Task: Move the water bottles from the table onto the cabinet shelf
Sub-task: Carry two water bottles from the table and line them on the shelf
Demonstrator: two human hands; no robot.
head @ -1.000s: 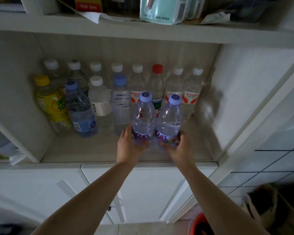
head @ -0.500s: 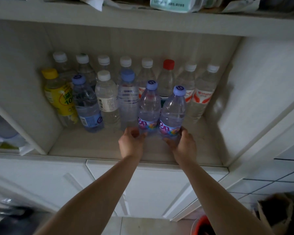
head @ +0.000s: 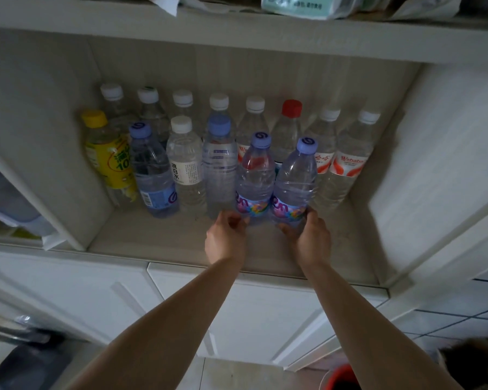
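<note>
I have two purple-capped bottles standing side by side on the cabinet shelf (head: 181, 243), my left hand (head: 226, 238) curled at the base of the left bottle (head: 254, 181) and my right hand (head: 310, 237) wrapped round the foot of the right bottle (head: 293, 187). Full and thin-walled, they probably feel heavy, squashy and slick, so low on the label seems the safest hold. The shelf is smooth pale board, other bottles crowding behind, floor tiles to the right.

Two purple-capped bottles (head: 273, 181) upright on the shelf (head: 158, 243), hands (head: 268, 237) at their bases.
</note>
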